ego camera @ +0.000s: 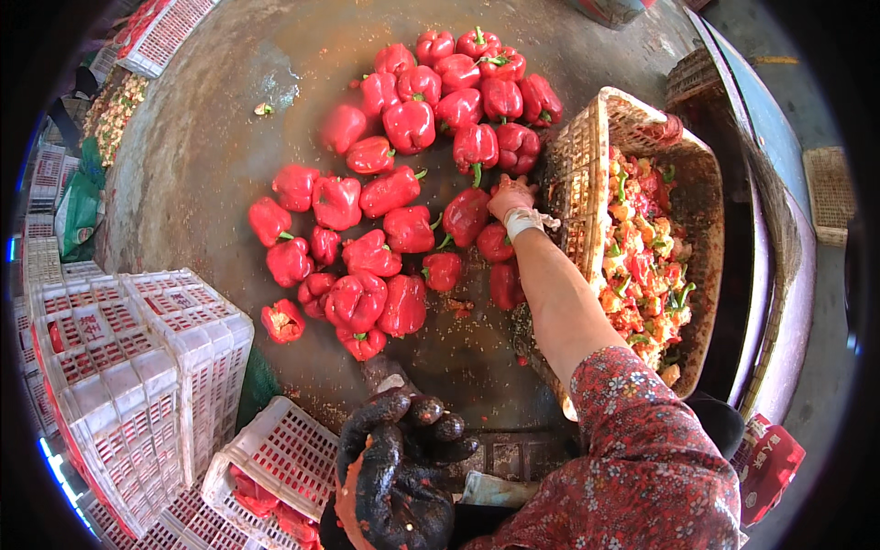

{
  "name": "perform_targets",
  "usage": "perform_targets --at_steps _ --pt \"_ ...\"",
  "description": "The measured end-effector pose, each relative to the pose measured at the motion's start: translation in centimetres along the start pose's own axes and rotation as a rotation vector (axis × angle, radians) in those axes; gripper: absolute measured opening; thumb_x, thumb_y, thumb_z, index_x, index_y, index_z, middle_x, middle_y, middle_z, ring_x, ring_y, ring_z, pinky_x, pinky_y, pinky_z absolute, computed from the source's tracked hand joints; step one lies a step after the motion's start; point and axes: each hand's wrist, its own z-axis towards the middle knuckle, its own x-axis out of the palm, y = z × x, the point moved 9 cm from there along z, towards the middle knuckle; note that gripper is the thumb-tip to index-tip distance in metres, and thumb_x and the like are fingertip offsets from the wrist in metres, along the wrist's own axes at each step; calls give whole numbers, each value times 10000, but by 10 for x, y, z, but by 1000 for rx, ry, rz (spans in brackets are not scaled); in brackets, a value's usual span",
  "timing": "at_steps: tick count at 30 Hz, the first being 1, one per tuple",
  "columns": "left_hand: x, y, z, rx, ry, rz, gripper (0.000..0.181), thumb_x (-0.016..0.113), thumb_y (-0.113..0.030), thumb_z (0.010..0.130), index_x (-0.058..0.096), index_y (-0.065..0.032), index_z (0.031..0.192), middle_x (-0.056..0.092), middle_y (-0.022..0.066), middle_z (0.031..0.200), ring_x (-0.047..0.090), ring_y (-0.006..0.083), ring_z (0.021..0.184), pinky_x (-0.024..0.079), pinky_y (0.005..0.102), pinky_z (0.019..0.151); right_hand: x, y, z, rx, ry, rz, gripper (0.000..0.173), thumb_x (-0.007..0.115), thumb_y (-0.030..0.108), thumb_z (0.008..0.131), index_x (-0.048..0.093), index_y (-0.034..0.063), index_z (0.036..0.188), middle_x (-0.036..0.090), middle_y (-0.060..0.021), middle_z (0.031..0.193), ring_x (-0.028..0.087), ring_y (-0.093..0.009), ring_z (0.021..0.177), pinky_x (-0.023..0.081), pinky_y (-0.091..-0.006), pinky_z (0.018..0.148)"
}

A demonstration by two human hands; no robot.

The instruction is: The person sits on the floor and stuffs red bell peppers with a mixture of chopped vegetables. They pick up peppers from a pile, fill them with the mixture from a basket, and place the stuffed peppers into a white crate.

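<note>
My right hand (512, 195), with a white wrap at the wrist, reaches in among the red bell peppers (411, 127). It touches or lies close against one pepper (466, 216) beside the basket; its fingertips are partly hidden. At the bottom, my left hand (405, 467) wears a dirty black glove, its fingers curled. Just beyond those fingers lies a flat brown piece (378, 372), perhaps a blade; whether the hand grips it is unclear. One pepper (283, 321) at the pile's left edge shows a pale, opened end.
A stained plastic basket (574, 185) full of pepper cores and stems (643, 254) stands right of the pile. White crates (137, 357) are stacked at left; a tilted crate (289, 447) holds red pepper pieces (265, 498). Wet metal table (206, 151); red carton (766, 474) lower right.
</note>
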Motion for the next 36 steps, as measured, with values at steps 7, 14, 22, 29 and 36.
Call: perform_targets --at_steps 7,14,22,29,36 --pt "0 7 -1 -38 3 7 312 516 -166 936 537 6 1196 609 160 1072 623 288 912 528 416 813 2 -16 -17 7 -38 135 513 680 334 747 544 159 1210 433 -176 1330 402 -399 1258 378 -414 1044" --pt "8 16 3 91 143 253 270 540 -153 923 563 1 1144 624 156 1019 625 277 901 538 439 808 -47 -12 -62 82 -126 588 597 732 380 663 568 193 1206 492 -181 1273 461 -387 1191 414 -430 1007" --pt "15 44 34 52 209 220 343 592 -173 906 543 -57 1225 613 83 1067 619 222 932 547 403 786 -249 32 -300 -965 -480 678 692 765 125 584 506 81 1223 489 -183 1212 448 -381 1168 384 -451 1007" --pt "83 125 18 -207 750 178 511 620 -88 871 452 -58 1352 556 63 1271 580 175 1096 519 307 869 -286 -48 -421 -1186 -451 418 720 785 62 564 525 102 1235 421 -178 1320 420 -402 1219 397 -466 1022" --pt "117 171 -4 -72 859 289 553 631 8 815 453 -50 1336 555 89 1263 584 192 1099 515 337 918 -269 -182 -374 -652 119 1552 561 649 67 860 391 44 1357 479 -84 1294 469 -167 1199 437 -330 981"
